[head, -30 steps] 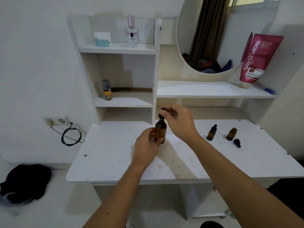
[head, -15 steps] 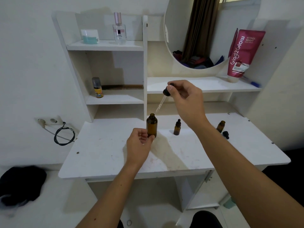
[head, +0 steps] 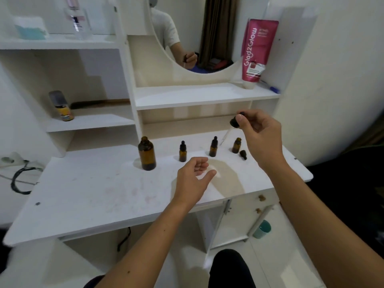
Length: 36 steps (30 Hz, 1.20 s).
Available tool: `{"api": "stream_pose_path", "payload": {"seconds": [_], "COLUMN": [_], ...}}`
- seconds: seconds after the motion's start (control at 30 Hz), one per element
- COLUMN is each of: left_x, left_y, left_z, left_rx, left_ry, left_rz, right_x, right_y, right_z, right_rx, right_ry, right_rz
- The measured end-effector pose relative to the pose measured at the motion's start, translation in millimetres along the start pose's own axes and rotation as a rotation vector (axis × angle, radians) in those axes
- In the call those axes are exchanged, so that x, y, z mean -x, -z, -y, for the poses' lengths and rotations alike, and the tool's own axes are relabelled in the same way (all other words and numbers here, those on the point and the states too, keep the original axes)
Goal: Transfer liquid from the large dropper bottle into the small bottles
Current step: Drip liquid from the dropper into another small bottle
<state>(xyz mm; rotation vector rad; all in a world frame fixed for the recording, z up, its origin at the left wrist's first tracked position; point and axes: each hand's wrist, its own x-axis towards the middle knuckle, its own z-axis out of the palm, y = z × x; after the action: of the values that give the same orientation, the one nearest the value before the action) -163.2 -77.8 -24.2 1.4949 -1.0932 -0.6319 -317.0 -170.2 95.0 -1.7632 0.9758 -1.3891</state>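
The large amber dropper bottle [head: 147,154] stands uncapped on the white desk [head: 87,190]. Three small amber bottles stand to its right: one capped [head: 182,152], a second capped [head: 213,147], and a third open [head: 236,145] with its black cap [head: 243,154] lying beside it. My right hand [head: 258,136] pinches the black bulb of the large dropper [head: 234,122]; its glass tube slants down toward the space between the second and third small bottles. My left hand [head: 194,176] hovers over the desk with loosely curled fingers, holding nothing.
A pink tube [head: 256,50] leans on the upper shelf by the round mirror [head: 199,34]. A small spray can [head: 61,107] sits on the left shelf, a perfume bottle [head: 78,19] and jar higher up. A black cable [head: 18,179] hangs at the left wall.
My right hand carried the dropper from above the large bottle rightward to the small bottles. My left hand let go of the large bottle and moved right.
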Motion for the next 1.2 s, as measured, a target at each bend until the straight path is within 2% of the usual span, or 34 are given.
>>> {"api": "stream_pose_path", "payload": {"seconds": [0.2, 0.5, 0.83, 1.2], "left_x": [-17.1, -58.3, -98.0, -103.9], "left_y": [-53.8, -102.7, -124.1, -125.4], "left_z": [-9.4, -10.2, -12.7, -2.3], "left_rx": [-0.016, -0.129, -0.192, -0.184], "left_ry": [-0.009, 0.017, -0.038, -0.063], "left_rz": [0.082, 0.063, 0.012, -0.013], "right_x": [-16.1, -40.3, -56.5, -63.6], "right_y": [45.3, 48.5, 36.8, 26.1], "right_z": [-32.3, -57.1, -78.7, -93.5], "right_rx": [0.073, 0.107, 0.065, 0.179], "right_ry": [-0.051, -0.015, 0.006, -0.006], "right_rz": [-0.097, -0.113, -0.042, -0.001]}}
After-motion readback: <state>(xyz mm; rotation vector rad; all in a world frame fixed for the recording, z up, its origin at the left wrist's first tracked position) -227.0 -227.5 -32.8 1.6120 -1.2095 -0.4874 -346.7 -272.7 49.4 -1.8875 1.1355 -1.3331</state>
